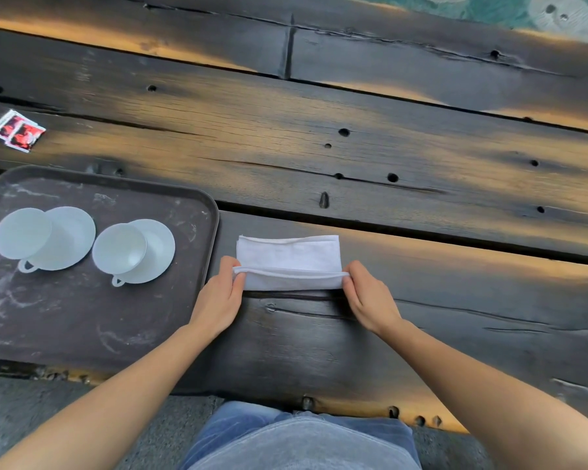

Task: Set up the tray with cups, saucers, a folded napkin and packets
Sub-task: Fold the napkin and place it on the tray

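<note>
On the charred plank tabletop, your left hand and right hand each pinch a hemmed corner of the soft white napkin. Glossy cups sit on round saucers on the scuffed tray.

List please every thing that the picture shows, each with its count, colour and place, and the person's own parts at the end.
tray: one, dark brown, on the table at the left.
cups: two, white, each on a saucer on the tray.
saucers: two, white, side by side on the tray.
napkin: one, white, partly folded, on the table right of the tray.
packets: a small red and white pile, count unclear, on the table beyond the tray.
table: one, dark wooden planks.
left hand: pinches the napkin's near left corner.
right hand: pinches the napkin's near right corner.
</note>
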